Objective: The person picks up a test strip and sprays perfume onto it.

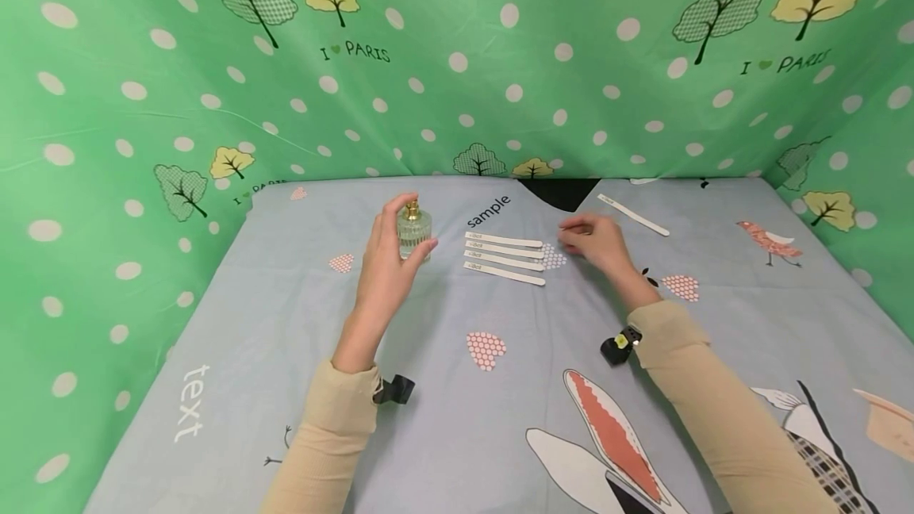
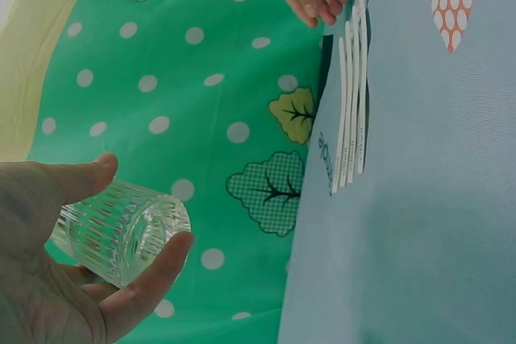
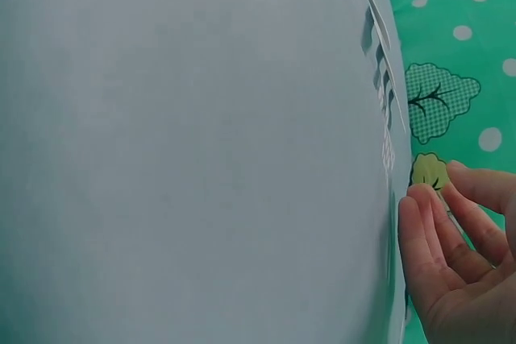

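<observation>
Left hand [image 1: 382, 268]'s got the glass bottle [image 1: 416, 235] gripped between thumb and fingers, index up by the gold cap [image 1: 412, 212], roughly 9 o'clock from the four white strips [image 1: 504, 261]. Right hand [image 1: 600, 244] sits around their 3 o'clock, fingers kinda loosely bent, empty.

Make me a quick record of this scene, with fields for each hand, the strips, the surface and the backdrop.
Left hand: grips a ribbed clear bottle with a gold-coloured top
Right hand: nothing visibly held; near the strips
Grouped strips: four, white, side by side
Lone strip: white, farther right
Surface: blue-grey printed cloth
Backdrop: green, dotted, with trees
</observation>
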Demonstrator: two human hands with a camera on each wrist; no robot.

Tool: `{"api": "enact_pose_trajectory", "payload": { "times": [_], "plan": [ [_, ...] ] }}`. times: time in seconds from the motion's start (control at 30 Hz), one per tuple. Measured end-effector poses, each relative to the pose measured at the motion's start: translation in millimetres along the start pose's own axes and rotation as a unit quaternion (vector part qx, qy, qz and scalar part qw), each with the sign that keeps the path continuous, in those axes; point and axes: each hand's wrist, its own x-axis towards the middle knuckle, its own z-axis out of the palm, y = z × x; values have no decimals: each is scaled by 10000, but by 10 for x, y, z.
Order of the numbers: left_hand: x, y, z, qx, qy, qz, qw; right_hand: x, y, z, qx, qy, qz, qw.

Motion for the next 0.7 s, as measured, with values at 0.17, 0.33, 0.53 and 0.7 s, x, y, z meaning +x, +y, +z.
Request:
{"api": "enact_pose_trajectory", "payload": {
  "times": [0.17, 0.33, 0.53, 0.7],
  "plan": [
    [-6, -1, -1, -20, 2, -7, 10000, -28, -32, 31, -64, -86, -68, 9999],
    [-6, -1, 3, -6, 17, 10, 10000, -37, -44, 57, -120, -167, -99, 9997],
    [-11, -2, 8, -6, 20, 13, 10000, -31, -40, 89, -266, -235, -101, 9993],
    [-8, -4, 15, 14, 25, 33, 10000, -36, -55, 100, -334, -327, -142, 9988]
  ]
}}
